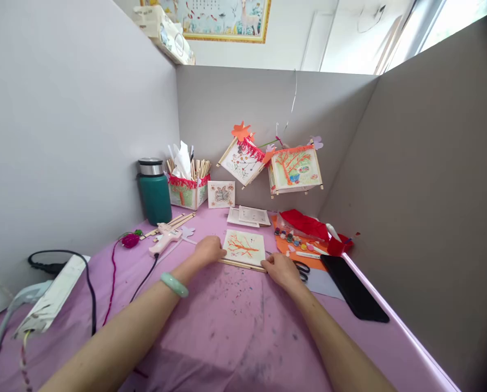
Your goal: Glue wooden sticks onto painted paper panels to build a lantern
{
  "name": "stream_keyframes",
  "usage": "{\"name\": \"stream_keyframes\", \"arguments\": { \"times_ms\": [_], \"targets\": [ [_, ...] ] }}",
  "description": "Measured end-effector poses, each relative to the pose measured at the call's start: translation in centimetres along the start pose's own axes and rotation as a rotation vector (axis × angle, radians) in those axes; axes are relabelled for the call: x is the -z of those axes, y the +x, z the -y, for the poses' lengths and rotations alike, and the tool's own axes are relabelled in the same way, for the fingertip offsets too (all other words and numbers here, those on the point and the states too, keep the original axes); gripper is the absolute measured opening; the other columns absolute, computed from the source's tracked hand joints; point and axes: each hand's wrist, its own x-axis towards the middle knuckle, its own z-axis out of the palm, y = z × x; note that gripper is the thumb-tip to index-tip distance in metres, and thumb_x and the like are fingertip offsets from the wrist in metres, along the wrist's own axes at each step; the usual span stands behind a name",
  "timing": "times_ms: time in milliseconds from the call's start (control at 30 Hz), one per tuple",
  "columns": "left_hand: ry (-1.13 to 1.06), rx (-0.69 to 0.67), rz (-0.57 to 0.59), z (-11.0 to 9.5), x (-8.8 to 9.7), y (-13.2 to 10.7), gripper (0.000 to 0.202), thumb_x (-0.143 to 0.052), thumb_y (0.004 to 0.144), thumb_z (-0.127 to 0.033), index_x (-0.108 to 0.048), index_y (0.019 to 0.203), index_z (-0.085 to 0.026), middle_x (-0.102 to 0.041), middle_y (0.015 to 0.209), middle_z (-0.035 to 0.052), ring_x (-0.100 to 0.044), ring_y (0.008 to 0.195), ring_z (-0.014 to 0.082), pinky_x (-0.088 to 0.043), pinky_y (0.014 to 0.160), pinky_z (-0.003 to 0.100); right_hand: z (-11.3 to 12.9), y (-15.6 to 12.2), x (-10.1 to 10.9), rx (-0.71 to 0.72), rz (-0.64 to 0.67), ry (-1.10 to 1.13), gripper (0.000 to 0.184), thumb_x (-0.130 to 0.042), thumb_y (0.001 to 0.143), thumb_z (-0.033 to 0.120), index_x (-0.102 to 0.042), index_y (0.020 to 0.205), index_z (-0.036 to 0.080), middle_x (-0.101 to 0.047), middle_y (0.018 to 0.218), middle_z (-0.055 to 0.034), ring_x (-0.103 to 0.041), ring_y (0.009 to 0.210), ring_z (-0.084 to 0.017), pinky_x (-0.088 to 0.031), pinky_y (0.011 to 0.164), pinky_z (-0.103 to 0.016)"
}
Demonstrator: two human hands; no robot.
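A square paper panel [244, 246] painted with an orange tree lies on the pink table cloth [227, 326]. A thin wooden stick [243, 265] runs along its near edge. My left hand [208, 251], with a green bangle on the wrist, is curled at the left end of the stick. My right hand [283, 270] pinches the stick's right end. Both hands press the stick against the panel's edge.
A glue gun [165, 240] and loose sticks lie to the left, near a green flask [155, 190] and a stick holder [187, 185]. Paint pots, scissors [302, 268], red paper and a black phone [353, 286] are on the right. Two paper lanterns [294, 169] hang at the back. A power strip [51, 296] sits far left.
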Motion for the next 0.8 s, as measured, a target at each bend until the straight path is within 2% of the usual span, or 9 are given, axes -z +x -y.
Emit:
{"name": "stream_keyframes", "arguments": {
  "times_ms": [100, 200, 367, 533, 667, 733, 800],
  "targets": [
    [-0.006, 0.016, 0.055, 0.2, 0.5, -1.4, 0.025, -0.056, 0.063, -0.03, -0.071, 0.076, -0.016, -0.07, 0.079, 0.0121, -0.063, 0.074, 0.0234, -0.044, 0.059, 0.027, -0.5, -0.3, 0.1, 0.023, 0.062, 0.035, 0.022, -0.05, 0.074, 0.029, -0.065, 0.065, 0.017, -0.068, 0.073, -0.0073, -0.06, 0.071, -0.018, -0.033, 0.056, -0.024],
    [-0.043, 0.007, 0.113, 0.6, 0.7, -2.7, 0.02, -0.057, 0.061, -0.031, -0.07, 0.068, -0.017, -0.069, 0.068, 0.0079, -0.062, 0.065, 0.0195, -0.041, 0.055, 0.024, -1.1, -0.6, 0.0, 0.051, 0.096, 0.098, 0.021, -0.052, 0.072, 0.029, -0.065, 0.062, 0.018, -0.066, 0.066, -0.0041, -0.058, 0.065, -0.016, -0.032, 0.054, -0.023],
    [-0.126, 0.022, 0.071, 1.1, 0.2, -3.1, 0.021, -0.057, 0.061, -0.033, -0.07, 0.066, -0.017, -0.067, 0.064, 0.0068, -0.06, 0.062, 0.0197, -0.039, 0.053, 0.026, -1.5, -0.7, -0.4, 0.04, 0.093, 0.131, 0.024, -0.051, 0.071, 0.032, -0.061, 0.054, 0.018, -0.062, 0.057, -0.0024, -0.055, 0.058, -0.015, -0.031, 0.051, -0.024],
    [-0.153, 0.041, 0.043, 1.3, -0.3, -2.7, 0.023, -0.055, 0.063, -0.035, -0.069, 0.065, -0.017, -0.064, 0.059, 0.0059, -0.058, 0.059, 0.0187, -0.037, 0.052, 0.026, -1.2, -0.6, -0.5, 0.005, 0.073, 0.144, 0.021, -0.052, 0.07, 0.031, -0.063, 0.057, 0.019, -0.064, 0.06, -0.0028, -0.058, 0.062, -0.016, -0.033, 0.054, -0.024],
    [-0.184, 0.027, 0.036, 1.7, 0.1, -2.9, 0.025, -0.056, 0.063, -0.038, -0.068, 0.067, -0.017, -0.064, 0.061, 0.0052, -0.057, 0.058, 0.0177, -0.036, 0.052, 0.026, -1.1, -0.8, -0.2, -0.017, 0.063, 0.153, 0.018, -0.053, 0.07, 0.031, -0.065, 0.063, 0.019, -0.066, 0.065, -0.003, -0.059, 0.066, -0.016, -0.033, 0.055, -0.023],
    [-0.213, 0.003, 0.068, 2.1, 0.6, -3.2, 0.024, -0.056, 0.062, -0.038, -0.067, 0.069, -0.017, -0.064, 0.061, 0.004, -0.055, 0.055, 0.0159, -0.035, 0.05, 0.024, -1.4, -1.1, 0.2, 0.003, 0.059, 0.156, 0.017, -0.055, 0.07, 0.032, -0.064, 0.065, 0.019, -0.066, 0.068, -0.0024, -0.058, 0.066, -0.015, -0.033, 0.054, -0.022],
    [-0.264, -0.045, 0.165, 2.8, 1.2, -3.6, 0.024, -0.057, 0.061, -0.036, -0.066, 0.071, -0.017, -0.063, 0.06, 0.0024, -0.053, 0.052, 0.0136, -0.034, 0.047, 0.023, -1.9, -1.5, 0.8, 0.057, 0.106, 0.185, 0.019, -0.054, 0.072, 0.035, -0.063, 0.067, 0.018, -0.065, 0.066, -0.0011, -0.056, 0.06, -0.013, -0.033, 0.052, -0.022]
  ]
}}
